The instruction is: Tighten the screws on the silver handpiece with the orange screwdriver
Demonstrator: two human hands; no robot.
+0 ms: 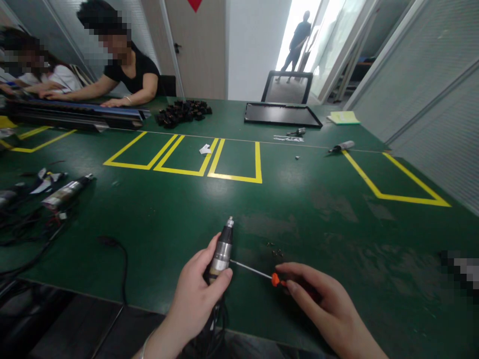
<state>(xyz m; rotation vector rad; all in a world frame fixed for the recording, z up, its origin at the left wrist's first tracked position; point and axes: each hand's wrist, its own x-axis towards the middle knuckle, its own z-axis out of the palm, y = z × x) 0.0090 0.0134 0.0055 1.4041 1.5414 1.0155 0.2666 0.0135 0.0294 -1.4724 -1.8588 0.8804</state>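
Note:
My left hand [198, 284] is wrapped round an electric screwdriver [223, 252], its chuck end pointing away from me and its cord hanging below. In my right hand [318, 294] is a hand screwdriver [276, 279] with an orange handle, gripped between thumb and fingers. Its thin metal shaft reaches left, and the tip meets the side of the electric screwdriver's body. Most of the orange handle is hidden by my fingers. Several small screws [277, 252] lie on the green table [168, 214] just beyond my right hand.
More electric screwdrivers [67, 193] and tangled cords lie at the left. Yellow tape outlines [235, 176] mark the table. Farther back are a pile of black parts [183, 113], a black frame panel [282, 114] and another power tool [342, 146]. Two people sit at the far left.

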